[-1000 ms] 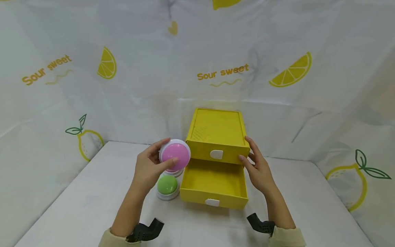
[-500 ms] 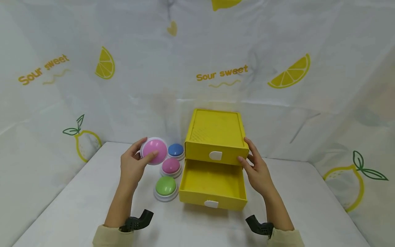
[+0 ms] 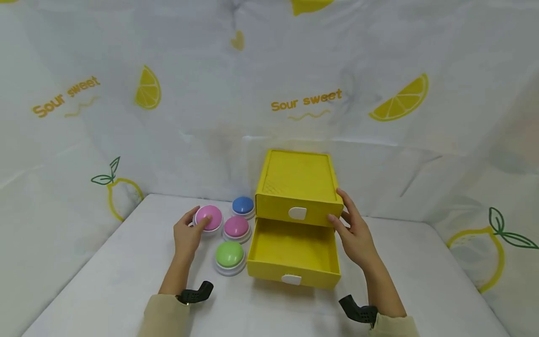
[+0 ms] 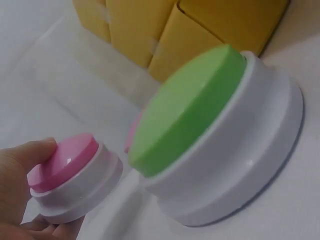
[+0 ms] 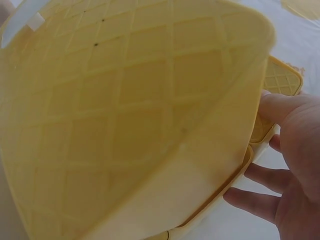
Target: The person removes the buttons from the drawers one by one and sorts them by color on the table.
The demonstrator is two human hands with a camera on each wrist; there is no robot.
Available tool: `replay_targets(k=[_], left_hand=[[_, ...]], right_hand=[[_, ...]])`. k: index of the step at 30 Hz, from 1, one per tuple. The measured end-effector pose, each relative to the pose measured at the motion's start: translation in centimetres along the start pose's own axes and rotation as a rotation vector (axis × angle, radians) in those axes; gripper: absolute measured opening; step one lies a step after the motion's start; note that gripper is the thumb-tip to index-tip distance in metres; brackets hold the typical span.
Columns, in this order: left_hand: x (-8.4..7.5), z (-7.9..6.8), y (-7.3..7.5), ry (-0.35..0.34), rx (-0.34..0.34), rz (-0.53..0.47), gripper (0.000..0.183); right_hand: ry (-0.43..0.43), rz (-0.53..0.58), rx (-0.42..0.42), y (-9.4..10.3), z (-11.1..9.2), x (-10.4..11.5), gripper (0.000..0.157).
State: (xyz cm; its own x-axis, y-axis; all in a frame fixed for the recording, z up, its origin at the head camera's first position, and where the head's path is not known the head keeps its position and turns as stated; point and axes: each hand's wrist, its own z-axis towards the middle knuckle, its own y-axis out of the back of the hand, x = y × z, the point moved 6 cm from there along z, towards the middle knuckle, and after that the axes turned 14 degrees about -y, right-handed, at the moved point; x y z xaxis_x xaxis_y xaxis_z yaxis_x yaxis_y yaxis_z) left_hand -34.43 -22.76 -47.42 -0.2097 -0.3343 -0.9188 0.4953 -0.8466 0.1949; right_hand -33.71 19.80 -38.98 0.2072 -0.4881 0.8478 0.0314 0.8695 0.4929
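Observation:
In the head view my left hand (image 3: 187, 238) grips a pink push button (image 3: 210, 217) with a white base, thumb on its dome. The left wrist view shows that button (image 4: 75, 160) low, with fingers under its base; whether it touches the table cannot be told. Beside it stand a blue button (image 3: 243, 205), a second pink button (image 3: 236, 226) and a green button (image 3: 229, 254). My right hand (image 3: 357, 241) holds the right front corner of a yellow drawer box (image 3: 296, 173), thumb on the front and fingers along the side.
The box's lower drawer (image 3: 292, 248) is pulled out, and its inside is bare. A white tabletop (image 3: 109, 285) extends on both sides. Behind it hangs a white cloth (image 3: 202, 117) with lemon prints.
My left hand has carried the pink button leftward, away from the box, then lowered it. The blue and second pink buttons have come into view. My right hand keeps its place on the box.

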Motion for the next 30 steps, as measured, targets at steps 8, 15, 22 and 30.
replay_targets(k=[8, 15, 22, 30], left_hand=[[2.3, 0.2, -0.6, -0.078, 0.035, 0.182, 0.06], [2.5, 0.4, -0.5, -0.092, 0.098, 0.329, 0.066], [2.6, 0.3, -0.3, -0.124, 0.091, 0.362, 0.065], [3.2, -0.3, -0.6, -0.114, 0.27, 0.313, 0.079]], right_hand=[[0.001, 0.007, -0.015, 0.1, 0.0, -0.4, 0.067], [0.012, -0.006, -0.026, 0.0, 0.2, -0.2, 0.067], [0.003, 0.0, -0.018, 0.1, 0.2, 0.1, 0.067], [-0.01, 0.01, -0.013, 0.1, 0.0, 0.2, 0.066]])
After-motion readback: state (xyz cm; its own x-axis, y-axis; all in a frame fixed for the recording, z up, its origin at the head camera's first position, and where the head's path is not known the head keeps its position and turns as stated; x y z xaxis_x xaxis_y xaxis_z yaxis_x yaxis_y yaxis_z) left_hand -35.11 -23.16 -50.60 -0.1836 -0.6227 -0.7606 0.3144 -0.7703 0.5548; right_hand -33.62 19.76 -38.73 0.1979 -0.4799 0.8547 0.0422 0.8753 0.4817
